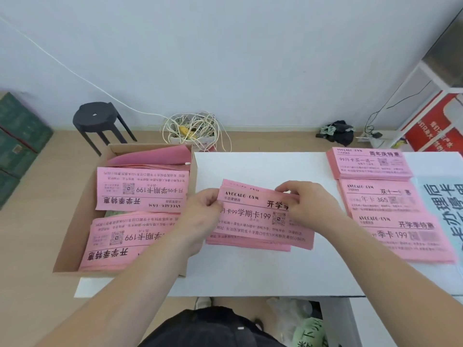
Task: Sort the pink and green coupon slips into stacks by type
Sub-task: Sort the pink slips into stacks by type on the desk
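Note:
A stack of pink coupon slips [260, 229] lies in the middle of the white table [263, 169]. My left hand [203, 216] pinches the left edge of the top slip, and my right hand [303, 199] pinches its upper right part. On the left, a cardboard box [75, 236] holds more pink slips [140, 189], printed side up and turned the other way. Three sorted pink stacks lie on the right: a far stack [368, 162], a middle stack [380, 196] and a near stack [406, 236]. A bit of green paper [112, 213] shows between the slips in the box.
A light blue sheet with large print [443, 211] lies at the table's right edge. On the floor behind stand a black stool [97, 118], a tangle of white cable [193, 131] and green boxes [17, 144] on the left. A white shelf [436, 106] stands at the back right.

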Demonstrator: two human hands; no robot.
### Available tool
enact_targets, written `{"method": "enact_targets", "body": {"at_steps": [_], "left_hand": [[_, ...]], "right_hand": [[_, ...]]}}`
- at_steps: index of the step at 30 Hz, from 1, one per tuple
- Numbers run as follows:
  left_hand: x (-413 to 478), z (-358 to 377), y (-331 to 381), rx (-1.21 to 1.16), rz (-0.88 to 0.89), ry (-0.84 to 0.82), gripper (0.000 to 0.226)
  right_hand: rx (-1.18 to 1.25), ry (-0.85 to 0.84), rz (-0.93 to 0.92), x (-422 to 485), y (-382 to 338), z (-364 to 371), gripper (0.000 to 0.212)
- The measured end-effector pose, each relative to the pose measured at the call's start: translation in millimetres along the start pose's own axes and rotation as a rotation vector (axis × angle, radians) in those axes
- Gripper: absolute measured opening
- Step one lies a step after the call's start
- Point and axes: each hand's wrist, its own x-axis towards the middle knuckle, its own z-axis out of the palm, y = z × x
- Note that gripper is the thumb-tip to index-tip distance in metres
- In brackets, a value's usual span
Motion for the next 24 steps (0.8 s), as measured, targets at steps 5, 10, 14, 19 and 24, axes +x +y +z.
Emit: {"method": "enact_targets", "body": {"at_steps": [5,10,14,19,24], "left_hand": [[4.6,1.7,-5.4,-0.004,-0.043,-0.026,0.031],[-3.5,10.2,-14.8,0.010,-0.042,0.055,0.034],[-32.9,41.0,-21.8,0.164,0.072,-0.131,0.049],[-38.7,60.6,-46.6,0.236,0.132,-0.162,0.048],[-70.5,67.5,-47.8,0.341,0.283,-0.244,0.075]], "right_hand": [[0.000,-0.014,-0.008,11.3,4.5,3.3,0.036],[-0.088,-0.052,-0.015,16.1,5.1,16.9,0.038],[-0.115,-0.065,0.075,16.6,13.0,26.4,0.043],[-0.083,-0.122,0.096,13.1,15.3,34.7,0.043],[0.061,-0.117,0.107,15.1,25.0,28.7,0.040]]}}
